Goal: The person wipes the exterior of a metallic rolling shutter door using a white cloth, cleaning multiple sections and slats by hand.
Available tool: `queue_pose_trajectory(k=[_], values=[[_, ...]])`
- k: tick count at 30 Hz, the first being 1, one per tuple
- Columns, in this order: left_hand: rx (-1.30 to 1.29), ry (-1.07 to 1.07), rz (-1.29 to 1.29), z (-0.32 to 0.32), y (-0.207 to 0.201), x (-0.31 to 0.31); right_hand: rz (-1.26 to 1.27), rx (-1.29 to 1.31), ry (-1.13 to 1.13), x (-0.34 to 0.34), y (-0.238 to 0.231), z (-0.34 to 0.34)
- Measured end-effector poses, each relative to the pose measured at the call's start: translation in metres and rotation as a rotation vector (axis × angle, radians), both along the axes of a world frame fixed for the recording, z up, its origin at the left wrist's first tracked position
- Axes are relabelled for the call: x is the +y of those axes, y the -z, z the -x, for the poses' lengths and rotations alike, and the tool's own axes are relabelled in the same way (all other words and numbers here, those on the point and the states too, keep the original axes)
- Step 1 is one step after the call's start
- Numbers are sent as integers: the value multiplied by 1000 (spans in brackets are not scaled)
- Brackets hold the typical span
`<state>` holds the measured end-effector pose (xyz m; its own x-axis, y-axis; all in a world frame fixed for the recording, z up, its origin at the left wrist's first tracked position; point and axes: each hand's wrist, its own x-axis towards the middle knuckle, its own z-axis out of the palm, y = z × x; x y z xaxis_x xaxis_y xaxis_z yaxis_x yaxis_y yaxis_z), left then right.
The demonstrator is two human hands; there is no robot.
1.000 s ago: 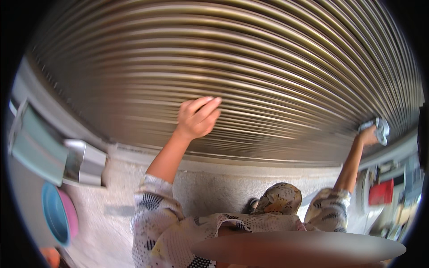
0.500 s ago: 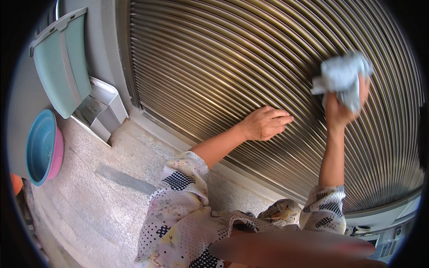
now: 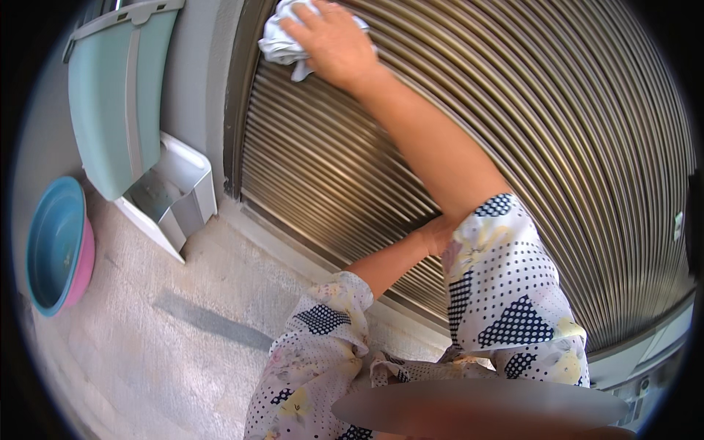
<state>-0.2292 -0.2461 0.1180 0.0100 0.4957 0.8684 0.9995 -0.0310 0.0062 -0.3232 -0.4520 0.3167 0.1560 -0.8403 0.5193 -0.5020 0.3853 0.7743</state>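
My right hand [image 3: 339, 45] presses a crumpled pale cloth [image 3: 284, 45] against the ribbed metal shutter [image 3: 323, 158], close to its left frame. The fingers are bent over the cloth, and part of it bunches out below them. My right arm reaches across in front of my left one. Only the back edge of my left hand [image 3: 435, 235] shows, low by the shutter. Its fingers are hidden behind my right arm and sleeve, so what they do cannot be seen.
On the left, a tall pale-green lidded panel [image 3: 110, 110] leans over a white open bin [image 3: 199, 172] by the wall. A blue basin [image 3: 55, 246] with a pink one under it tilts at the far left. Pale concrete floor [image 3: 183, 367] stretches below.
My right hand has swept the cloth from the shutter's right part to its upper left, crossing over my left arm. My left hand has become mostly covered. The view has shifted slightly.
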Motion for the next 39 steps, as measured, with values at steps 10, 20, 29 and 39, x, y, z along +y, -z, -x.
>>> queue_pose_trajectory(k=[10, 20, 29, 39], values=[[-200, 114, -151, -14, -16, -14, -398, -187, 86, 35, 30, -7], [305, -124, -249, 4, 20, -16, 18, 152, 84, 131, -101, -50], [373, -197, -332, 40, 72, -55, 369, 414, 102, 291, -169, -120], [261, -220, -288, 72, 95, -84, 1531, 611, 838, 538, -119, -251]])
